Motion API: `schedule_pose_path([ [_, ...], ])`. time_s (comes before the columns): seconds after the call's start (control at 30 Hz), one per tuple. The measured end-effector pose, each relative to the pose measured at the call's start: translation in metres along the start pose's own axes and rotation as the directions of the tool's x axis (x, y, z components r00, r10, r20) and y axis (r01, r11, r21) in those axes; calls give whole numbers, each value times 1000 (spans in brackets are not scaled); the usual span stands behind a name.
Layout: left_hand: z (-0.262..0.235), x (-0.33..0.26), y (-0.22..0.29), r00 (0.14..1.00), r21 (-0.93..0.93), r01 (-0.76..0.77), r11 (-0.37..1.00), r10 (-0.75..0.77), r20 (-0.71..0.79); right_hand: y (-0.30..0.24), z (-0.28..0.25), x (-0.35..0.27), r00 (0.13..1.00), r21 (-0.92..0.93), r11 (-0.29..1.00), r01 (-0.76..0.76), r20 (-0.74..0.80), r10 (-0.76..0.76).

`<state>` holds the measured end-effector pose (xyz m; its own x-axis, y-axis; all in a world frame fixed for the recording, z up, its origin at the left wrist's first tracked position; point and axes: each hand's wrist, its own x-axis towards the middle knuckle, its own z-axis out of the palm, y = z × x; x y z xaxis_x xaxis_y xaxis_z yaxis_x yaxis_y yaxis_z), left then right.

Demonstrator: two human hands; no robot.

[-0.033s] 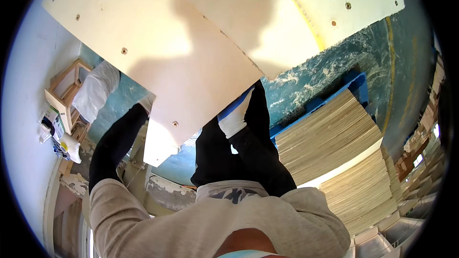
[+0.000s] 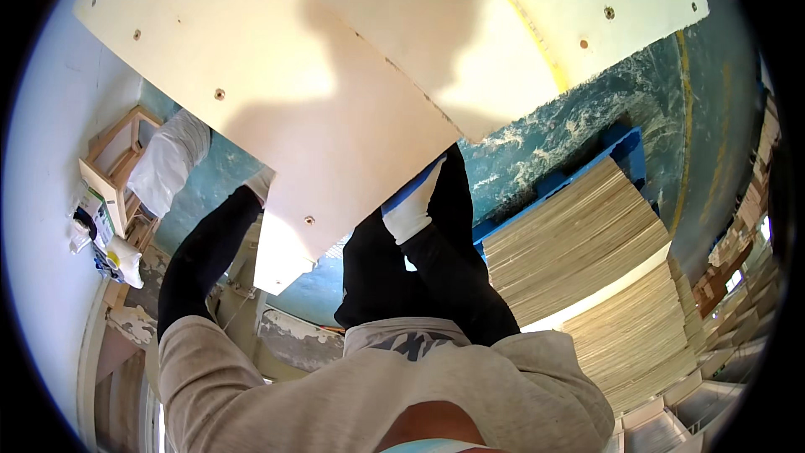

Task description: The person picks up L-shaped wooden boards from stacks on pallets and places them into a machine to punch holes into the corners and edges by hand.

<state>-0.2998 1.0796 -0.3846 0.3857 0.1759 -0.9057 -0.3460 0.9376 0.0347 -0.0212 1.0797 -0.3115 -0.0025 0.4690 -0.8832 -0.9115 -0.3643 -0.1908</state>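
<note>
A large pale wooden panel [image 2: 335, 147] with stepped edges, small round holes, a seam and a yellow curved line fills the upper middle. My shadow lies across it. My left hand [image 2: 262, 183], in a light glove, holds the panel's left edge beside its narrow near end; its fingers are mostly behind the board. My right hand [image 2: 411, 208], in a white and blue work glove, grips the right edge of that same part in front of my legs. Its fingertips are hidden beneath the board.
To the right, stacks of thin wooden sheets [image 2: 579, 239] stand beside a blue frame [image 2: 627, 155]. At left are a wooden rack [image 2: 102, 180], a white wrapped bundle [image 2: 170, 159] and a pale wall [image 2: 50, 143]. The green floor [image 2: 545, 122] is streaked with pale dust.
The panel has shifted very slightly toward me, its near end a touch to the right. Both hands keep their places at its edges.
</note>
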Motion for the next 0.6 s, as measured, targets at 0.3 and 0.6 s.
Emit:
schedule_pose_path([
  [0.3, -21, -45, 31, 825, 770, -62, 636, 466, -319, -47, -19, -1, 997, -229, 970, 77, -1, -79],
  [0.6, 226, -167, 168, 299, 715, -585, 383, 921, -249, -230, 64, 22, 924, -206, 901, 381, 52, -379],
])
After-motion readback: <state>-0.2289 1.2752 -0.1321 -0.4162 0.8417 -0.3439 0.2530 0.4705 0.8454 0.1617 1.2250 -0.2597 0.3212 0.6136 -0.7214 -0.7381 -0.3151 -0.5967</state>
